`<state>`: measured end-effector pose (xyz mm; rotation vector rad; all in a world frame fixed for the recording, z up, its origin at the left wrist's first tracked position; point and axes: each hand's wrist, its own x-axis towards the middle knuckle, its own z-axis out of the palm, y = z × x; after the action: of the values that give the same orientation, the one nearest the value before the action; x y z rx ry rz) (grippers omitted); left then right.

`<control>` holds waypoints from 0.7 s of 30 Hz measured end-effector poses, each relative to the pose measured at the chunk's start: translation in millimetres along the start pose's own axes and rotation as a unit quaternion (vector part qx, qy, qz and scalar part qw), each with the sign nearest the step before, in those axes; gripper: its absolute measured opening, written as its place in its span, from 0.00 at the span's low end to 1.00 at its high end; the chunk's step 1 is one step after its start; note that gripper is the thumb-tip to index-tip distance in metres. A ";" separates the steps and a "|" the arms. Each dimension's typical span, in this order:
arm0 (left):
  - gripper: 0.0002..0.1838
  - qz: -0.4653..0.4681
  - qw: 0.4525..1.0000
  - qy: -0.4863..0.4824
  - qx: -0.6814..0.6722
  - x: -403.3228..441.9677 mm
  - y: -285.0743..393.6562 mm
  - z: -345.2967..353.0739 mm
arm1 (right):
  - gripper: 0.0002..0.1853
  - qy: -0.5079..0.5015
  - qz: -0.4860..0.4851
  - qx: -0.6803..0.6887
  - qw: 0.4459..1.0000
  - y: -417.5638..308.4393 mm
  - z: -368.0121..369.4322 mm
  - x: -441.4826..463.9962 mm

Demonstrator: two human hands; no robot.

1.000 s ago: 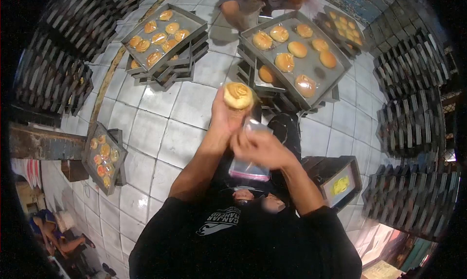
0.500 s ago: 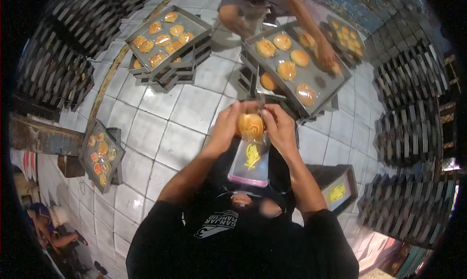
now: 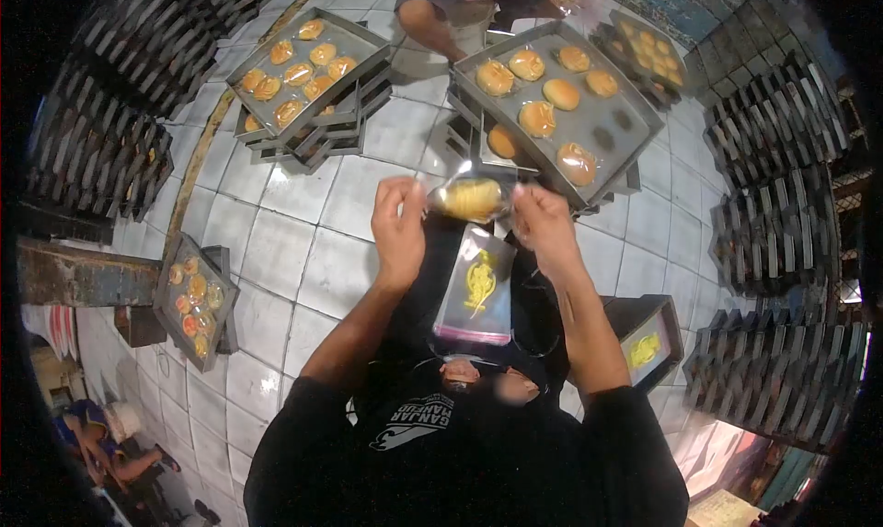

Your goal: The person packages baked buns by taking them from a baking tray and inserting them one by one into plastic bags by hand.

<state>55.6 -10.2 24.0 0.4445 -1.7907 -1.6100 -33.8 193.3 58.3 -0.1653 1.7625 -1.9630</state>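
Grip, left hand (image 3: 400,233): fingers pinched at one end of a clear bag (image 3: 441,199). Grip, right hand (image 3: 549,228): fingertips closed on the bag's other end. Bun (image 3: 472,200): one, golden, blurred, inside the bag, between both hands. Stack of bags (image 3: 475,288): yellow print, pink near edge, on the lap, below the bun. Right tray (image 3: 602,171): buns, several in shiny wrap, atop other trays. Left tray (image 3: 340,44): wrapped buns, likewise stacked. Co-worker's leg (image 3: 425,26): between the two trays, beyond them.
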 end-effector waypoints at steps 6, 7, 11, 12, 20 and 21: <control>0.14 -0.256 0.949 -0.129 -0.132 -46.2 -37.6 -41.0 | 0.16 -0.064 0.108 -0.020 0.992 70.1 7.2 -53.5; 0.14 -0.268 0.947 -0.137 -0.112 -41.5 -37.0 -39.1 | 0.15 -0.047 0.118 -0.003 0.992 69.3 12.2 -58.1; 0.10 -0.303 0.879 -0.152 -0.337 -11.2 -60.0 -9.2 | 0.13 0.013 0.079 0.081 0.994 54.1 11.8 -54.1; 0.10 -0.301 0.877 -0.158 -0.338 -0.5 -50.4 6.0 | 0.12 0.042 0.027 0.098 0.994 52.5 6.6 -51.1; 0.24 -0.022 0.946 -0.323 0.020 -26.0 -3.4 32.6 | 0.20 0.274 -0.258 -0.497 0.782 24.5 -116.3 -14.3; 0.24 -0.018 0.947 -0.320 0.019 -36.8 -0.9 21.0 | 0.26 0.276 -0.212 -0.606 0.715 29.8 -118.7 -21.5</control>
<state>67.4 29.2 13.6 -0.0514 -2.2897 -1.8859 -55.0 308.2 16.0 -0.4720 3.4275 -0.6893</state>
